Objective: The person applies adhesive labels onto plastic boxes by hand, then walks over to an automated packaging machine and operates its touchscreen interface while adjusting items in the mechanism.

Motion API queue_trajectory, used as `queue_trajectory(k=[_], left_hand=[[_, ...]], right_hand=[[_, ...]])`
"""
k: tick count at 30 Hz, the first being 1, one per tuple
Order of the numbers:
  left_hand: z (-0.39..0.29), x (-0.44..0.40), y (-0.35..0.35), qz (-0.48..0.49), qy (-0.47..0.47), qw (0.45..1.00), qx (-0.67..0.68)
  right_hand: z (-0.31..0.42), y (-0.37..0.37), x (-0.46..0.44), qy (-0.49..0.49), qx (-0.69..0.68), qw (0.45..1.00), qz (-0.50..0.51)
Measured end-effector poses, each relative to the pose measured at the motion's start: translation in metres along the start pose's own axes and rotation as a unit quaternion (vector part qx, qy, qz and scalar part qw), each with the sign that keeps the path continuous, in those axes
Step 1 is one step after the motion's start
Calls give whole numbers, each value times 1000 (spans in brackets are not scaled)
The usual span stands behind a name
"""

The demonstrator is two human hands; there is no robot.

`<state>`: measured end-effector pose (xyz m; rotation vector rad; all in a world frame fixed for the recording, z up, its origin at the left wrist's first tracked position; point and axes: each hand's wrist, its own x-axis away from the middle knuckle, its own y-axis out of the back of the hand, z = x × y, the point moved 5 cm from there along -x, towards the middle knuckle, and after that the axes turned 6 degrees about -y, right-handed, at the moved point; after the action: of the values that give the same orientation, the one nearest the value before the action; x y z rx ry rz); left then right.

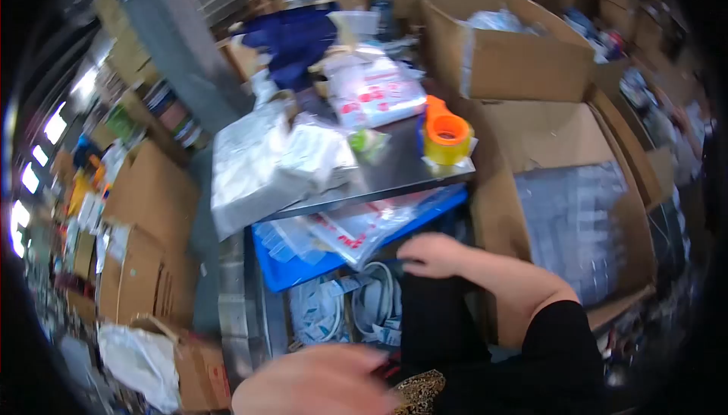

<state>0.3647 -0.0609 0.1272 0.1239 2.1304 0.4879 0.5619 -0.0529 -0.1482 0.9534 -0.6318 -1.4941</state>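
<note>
My right hand (434, 256) hangs just below the front of a blue tray (292, 277), above my dark-clothed leg. Its fingers are curled together, and whatever they may hold is hidden. My left hand (315, 381) is low in front of my body, smeared by motion, so its fingers cannot be read. Printed clear plastic bags (356, 229) lie in the blue tray under the table top (394, 176). Below the tray are coiled pale hoses or cables in plastic wrapping (371, 305).
On the table stand an orange tape dispenser (446, 134), a stack of red-printed bags (375, 92) and a white wrapped package (254, 157). A large open carton (497, 225) at right holds flat plastic-wrapped items (572, 225). More cartons (152, 195) and a grey post (178, 36) are at left.
</note>
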Motion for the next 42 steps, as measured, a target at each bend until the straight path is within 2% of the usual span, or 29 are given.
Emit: queue_trajectory(k=[1,2,3,4,5,6,7,8,10,11,13,14,16,19,20,22,23,25,27,28,30,31,32,33,34,35,37,38,42], left_hand=[[29,-9,-14,-36,28,994,96],[45,-12,-28,-43,225,952,201],[63,-41,-41,153,247,901,321],[69,-44,-57,154,170,893,388],[74,-44,-74,149,94,877,447],[71,-41,-86,113,32,872,475],[68,-42,-89,79,-31,864,496],[74,-40,-88,78,-15,848,524],[78,-38,-76,76,4,828,556],[74,-32,-74,156,15,844,513],[65,-13,-71,305,45,856,414],[64,-2,-66,297,53,857,418],[78,34,-57,145,148,862,462],[105,115,-54,-89,265,829,484],[125,146,-62,-232,330,791,460],[158,242,-90,-387,529,655,376],[162,267,-103,-397,525,655,370],[163,305,-130,-384,596,606,360],[160,294,-140,-363,586,627,363],[160,285,-145,-335,578,645,369],[161,264,-148,-301,524,719,344],[162,255,-148,-310,481,749,335],[162,247,-146,-319,437,777,321],[157,244,-141,-338,430,777,312],[146,234,-131,-343,372,815,281],[133,230,-124,-346,312,850,245],[116,232,-127,-337,204,851,348],[103,229,-132,-308,184,823,441],[75,293,-159,-385,172,720,551]], right_hand=[[-1,44,6,-42,35,998,-42],[-9,91,23,-95,40,982,-159],[-26,127,45,-114,27,952,-282],[-41,160,72,-172,45,905,-385],[-67,185,103,-271,32,865,-421],[-99,196,141,-327,103,821,-457],[-131,199,183,-382,248,769,-448],[-163,191,232,-488,303,712,-405],[-162,172,289,-655,303,603,-340],[-156,163,296,-657,304,604,-333],[-125,152,288,-734,333,534,-254],[-128,148,292,-734,331,541,-243],[-145,151,310,-696,297,594,-273],[-166,163,340,-601,285,681,-306],[-169,170,351,-577,263,697,-334],[-142,190,347,-507,235,742,-370],[-123,203,341,-461,229,769,-379],[-21,226,272,-330,289,795,-419],[17,241,262,-304,113,814,-482],[41,243,250,-297,110,819,-479],[91,242,224,-182,21,814,-551],[107,235,206,-171,16,823,-542],[121,229,188,-122,-84,816,-558],[132,222,170,-72,-185,801,-564],[138,216,155,-24,-286,777,-561],[138,207,143,-12,-297,785,-543],[122,157,98,-35,-501,821,-270],[130,129,70,-42,-527,826,-197],[161,-1,-6,-72,-622,779,3]])
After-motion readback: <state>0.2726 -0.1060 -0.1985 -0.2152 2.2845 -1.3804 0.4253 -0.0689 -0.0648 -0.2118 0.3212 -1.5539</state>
